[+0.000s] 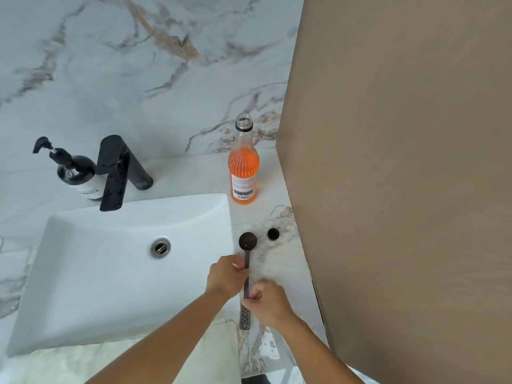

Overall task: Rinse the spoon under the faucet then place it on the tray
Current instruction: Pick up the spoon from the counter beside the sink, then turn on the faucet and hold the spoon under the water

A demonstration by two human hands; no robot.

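Note:
A dark long-handled spoon [247, 241] lies over the marble counter just right of the white sink [110, 261], bowl pointing away from me. My left hand [227, 275] pinches the handle near its middle. My right hand [267, 302] grips the handle lower down, near its perforated end. The black faucet [113, 173] stands behind the sink at the left, and no water runs from it. No tray is clearly in view.
An open bottle of orange drink [243, 164] stands on the counter behind the spoon, its black cap [273, 233] lying nearby. A dark soap dispenser [74, 173] sits left of the faucet. A tan panel [401, 162] walls off the right side.

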